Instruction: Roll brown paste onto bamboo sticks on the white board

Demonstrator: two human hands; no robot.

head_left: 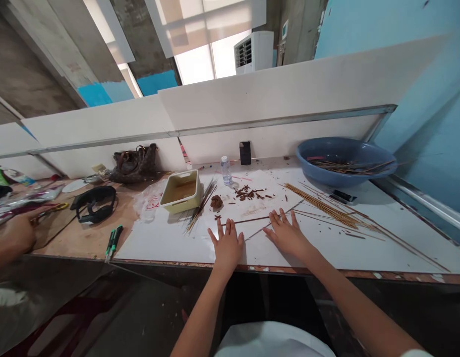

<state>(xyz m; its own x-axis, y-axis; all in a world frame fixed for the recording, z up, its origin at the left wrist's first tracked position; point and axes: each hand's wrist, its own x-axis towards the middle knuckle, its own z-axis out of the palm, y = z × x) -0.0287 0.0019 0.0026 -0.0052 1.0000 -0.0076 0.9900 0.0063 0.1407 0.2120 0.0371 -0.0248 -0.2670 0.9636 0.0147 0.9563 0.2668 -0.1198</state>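
My left hand lies palm down on the white sheet, fingers stretched and spread. My right hand is also flat, its fingers apart. A thin dark brown stick runs between the two hands, its ends at my fingertips. Under my right hand passes a greyish thin rod, slanting up to the right. Just beyond my left hand sits a brown lump, soft-looking like dough or clay. Dark brown broken pieces are scattered ahead of both hands. A bundle of thin tan sticks lies right of my right hand.
A yellowish tub of brownish liquid and dark thin sticks stand left. Behind are a clear bottle and a phone. A blue basin holds sticks at right. Another person's hand works at far left, near green-black cutters.
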